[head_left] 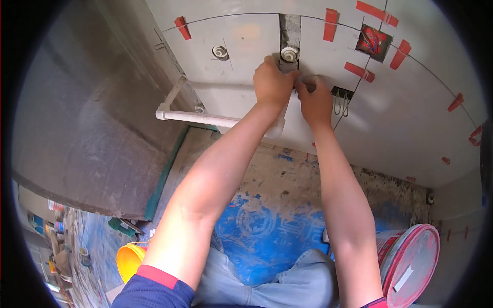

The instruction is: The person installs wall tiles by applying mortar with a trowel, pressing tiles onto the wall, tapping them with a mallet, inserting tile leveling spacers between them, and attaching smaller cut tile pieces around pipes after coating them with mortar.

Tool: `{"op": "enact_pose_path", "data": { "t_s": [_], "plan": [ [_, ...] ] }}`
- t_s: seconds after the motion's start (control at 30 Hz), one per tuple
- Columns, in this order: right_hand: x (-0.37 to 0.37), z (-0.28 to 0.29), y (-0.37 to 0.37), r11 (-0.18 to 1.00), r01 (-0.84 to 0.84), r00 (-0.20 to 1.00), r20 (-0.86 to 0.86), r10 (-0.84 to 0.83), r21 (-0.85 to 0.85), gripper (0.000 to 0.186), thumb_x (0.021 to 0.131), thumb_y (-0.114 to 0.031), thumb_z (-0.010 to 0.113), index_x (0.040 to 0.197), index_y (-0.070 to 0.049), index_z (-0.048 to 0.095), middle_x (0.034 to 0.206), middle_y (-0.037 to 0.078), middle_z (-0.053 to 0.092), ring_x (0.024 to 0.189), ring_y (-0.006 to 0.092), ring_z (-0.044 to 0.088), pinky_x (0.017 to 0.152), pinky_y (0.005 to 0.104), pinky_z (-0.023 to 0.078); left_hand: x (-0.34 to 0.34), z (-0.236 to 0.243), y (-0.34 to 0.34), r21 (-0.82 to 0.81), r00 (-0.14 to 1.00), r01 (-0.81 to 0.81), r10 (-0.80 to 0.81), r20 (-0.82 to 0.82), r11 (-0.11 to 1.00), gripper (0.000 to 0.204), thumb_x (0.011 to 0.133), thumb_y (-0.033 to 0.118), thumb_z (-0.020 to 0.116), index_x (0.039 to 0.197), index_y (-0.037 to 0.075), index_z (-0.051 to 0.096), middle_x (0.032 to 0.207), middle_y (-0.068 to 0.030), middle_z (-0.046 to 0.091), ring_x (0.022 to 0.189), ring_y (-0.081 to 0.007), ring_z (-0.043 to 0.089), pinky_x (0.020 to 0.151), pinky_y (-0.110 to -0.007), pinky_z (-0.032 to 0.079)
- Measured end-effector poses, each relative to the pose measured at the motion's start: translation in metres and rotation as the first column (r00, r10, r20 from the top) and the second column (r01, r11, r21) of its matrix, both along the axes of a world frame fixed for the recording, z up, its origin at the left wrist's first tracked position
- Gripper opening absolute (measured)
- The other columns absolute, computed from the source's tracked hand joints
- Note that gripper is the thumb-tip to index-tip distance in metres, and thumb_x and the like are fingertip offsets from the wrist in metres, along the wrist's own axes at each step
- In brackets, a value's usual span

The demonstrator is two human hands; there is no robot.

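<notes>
A narrow grey strip (288, 67) sits in the vertical gap of the tiled wall, just under a round white pipe fitting (289, 54). My left hand (272, 83) is closed on the strip's left side, with fingertips up beside the fitting. Right by its lower right edge, my right hand (315, 100) has its fingers bent into a pinch; whatever lies between them is hidden. Below my hands, a white plastic pipe (200, 118) with elbows stands out from the wall, partly covered by my left forearm. Another round fitting (220, 52) shows in the tile to the left.
Red wedges (330, 24) line the tile joints. Wires fill an electrical box opening (374, 42); wire loops (341, 102) hang from a lower cutout. A lidded bucket (413, 264) stands right, a yellow bucket (130, 261) left. Blue sheeting (257, 231) covers the floor near my knees.
</notes>
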State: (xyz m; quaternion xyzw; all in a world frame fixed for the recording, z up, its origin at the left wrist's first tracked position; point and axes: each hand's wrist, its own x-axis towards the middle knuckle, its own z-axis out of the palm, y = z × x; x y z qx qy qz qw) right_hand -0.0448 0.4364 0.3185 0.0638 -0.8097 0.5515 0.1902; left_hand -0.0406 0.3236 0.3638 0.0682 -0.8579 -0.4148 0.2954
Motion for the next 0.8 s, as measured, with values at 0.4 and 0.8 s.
{"op": "enact_pose_path", "data": {
  "t_s": [0.4, 0.8],
  "plan": [
    [-0.012, -0.008, -0.028, 0.96, 0.281, 0.944, -0.171, -0.28, -0.023, 0.035, 0.08, -0.033, 0.079, 0.082, 0.0, 0.067, 0.077, 0.013, 0.071, 0.069, 0.0235, 0.069, 0.067, 0.0334, 0.052, -0.021, -0.016, -0.029, -0.065, 0.978, 0.137, -0.146, -0.15, 0.988, 0.016, 0.078, 0.008, 0.073, 0.084, -0.003, 0.064, 0.078, -0.0204, 0.069, 0.075, -0.0374, 0.068, 0.071, -0.042, 0.054],
    [-0.016, -0.011, -0.027, 0.95, 0.307, 0.915, -0.29, -0.279, 0.054, 0.038, 0.077, -0.036, 0.08, 0.073, -0.003, 0.063, 0.063, 0.012, 0.065, 0.059, 0.0329, 0.064, 0.06, 0.041, 0.049, -0.02, -0.015, -0.042, -0.005, 0.986, 0.093, -0.092, -0.137, 0.996, 0.03, 0.071, 0.017, 0.084, 0.074, -0.001, 0.06, 0.067, -0.0128, 0.066, 0.058, -0.0247, 0.061, 0.059, -0.036, 0.05]
  ]
}}
